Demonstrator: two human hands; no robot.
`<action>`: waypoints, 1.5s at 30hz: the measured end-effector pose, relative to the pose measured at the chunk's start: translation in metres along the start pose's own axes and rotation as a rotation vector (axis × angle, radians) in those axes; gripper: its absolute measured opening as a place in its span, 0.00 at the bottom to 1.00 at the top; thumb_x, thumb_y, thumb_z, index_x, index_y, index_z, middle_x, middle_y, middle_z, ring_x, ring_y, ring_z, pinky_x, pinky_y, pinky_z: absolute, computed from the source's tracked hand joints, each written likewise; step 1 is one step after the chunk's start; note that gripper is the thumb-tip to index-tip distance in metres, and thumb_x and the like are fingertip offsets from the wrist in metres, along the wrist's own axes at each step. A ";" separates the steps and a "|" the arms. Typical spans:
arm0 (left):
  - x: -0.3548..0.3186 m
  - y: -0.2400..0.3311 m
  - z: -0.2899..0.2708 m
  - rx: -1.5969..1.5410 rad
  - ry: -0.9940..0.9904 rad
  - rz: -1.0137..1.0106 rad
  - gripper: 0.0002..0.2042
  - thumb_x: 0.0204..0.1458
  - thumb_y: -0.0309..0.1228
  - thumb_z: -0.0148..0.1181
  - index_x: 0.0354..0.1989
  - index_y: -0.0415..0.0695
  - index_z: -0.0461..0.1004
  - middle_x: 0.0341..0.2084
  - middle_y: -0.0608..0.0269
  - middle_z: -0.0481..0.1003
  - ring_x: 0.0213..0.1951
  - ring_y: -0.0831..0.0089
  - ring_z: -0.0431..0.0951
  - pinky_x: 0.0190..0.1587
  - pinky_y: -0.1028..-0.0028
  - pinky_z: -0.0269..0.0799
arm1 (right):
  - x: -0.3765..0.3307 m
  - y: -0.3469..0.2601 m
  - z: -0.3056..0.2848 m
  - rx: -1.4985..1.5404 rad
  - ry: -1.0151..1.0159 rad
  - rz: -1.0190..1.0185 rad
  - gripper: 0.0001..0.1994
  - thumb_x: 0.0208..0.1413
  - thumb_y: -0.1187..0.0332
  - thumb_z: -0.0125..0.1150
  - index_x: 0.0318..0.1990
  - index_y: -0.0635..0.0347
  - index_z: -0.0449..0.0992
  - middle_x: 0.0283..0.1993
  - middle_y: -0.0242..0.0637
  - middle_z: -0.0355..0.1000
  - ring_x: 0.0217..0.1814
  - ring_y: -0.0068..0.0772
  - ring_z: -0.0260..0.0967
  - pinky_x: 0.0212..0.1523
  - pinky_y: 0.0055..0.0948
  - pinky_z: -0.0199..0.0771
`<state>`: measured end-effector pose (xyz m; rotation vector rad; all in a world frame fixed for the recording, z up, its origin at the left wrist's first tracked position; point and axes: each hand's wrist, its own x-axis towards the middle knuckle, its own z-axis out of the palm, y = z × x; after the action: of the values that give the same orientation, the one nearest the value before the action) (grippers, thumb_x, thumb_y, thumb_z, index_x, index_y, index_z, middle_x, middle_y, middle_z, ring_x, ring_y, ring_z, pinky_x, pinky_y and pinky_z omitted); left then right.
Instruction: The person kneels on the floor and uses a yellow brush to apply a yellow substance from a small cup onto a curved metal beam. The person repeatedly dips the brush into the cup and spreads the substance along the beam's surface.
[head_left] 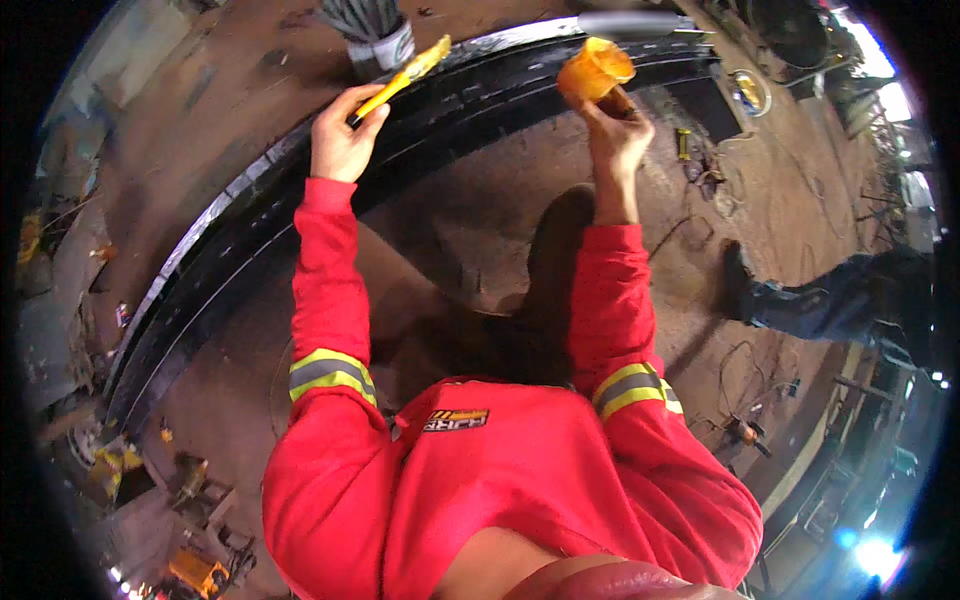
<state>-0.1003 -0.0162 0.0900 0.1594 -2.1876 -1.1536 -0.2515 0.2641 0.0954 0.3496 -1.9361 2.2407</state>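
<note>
Pinching yellow tool (403,80) in left hand (345,135), near black beam (480,103); clasping yellow cup (590,74) in right hand (617,135), apart from tool.

The tool (403,77) is slim and yellow, dark at its lower end, with a flatter, blotchy, paler-streaked head; it may be a brush, though the view is too coarse to be sure. It sits in the left hand (342,138), slanting up and to the right, head uppermost.

The cup (588,74), orange-yellow and somewhat see-through, is gripped low by the fingers of the right hand (618,138). It is tilted, its rim uneven. Tool and cup are well apart.
</note>
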 end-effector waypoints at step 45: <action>-0.005 0.024 0.026 1.008 -0.336 0.040 0.10 0.44 0.32 0.62 0.37 0.51 0.74 0.32 0.57 0.76 0.35 0.53 0.77 0.35 0.56 0.72 | -0.032 0.011 0.014 -0.031 0.000 0.039 0.29 0.35 0.69 0.79 0.48 0.71 0.76 0.40 0.41 0.78 0.42 0.25 0.76 0.48 0.24 0.75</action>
<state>-0.1075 0.0186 0.0954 0.3561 -2.8663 0.0535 -0.2225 0.2501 0.0781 0.3101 -1.9926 2.2318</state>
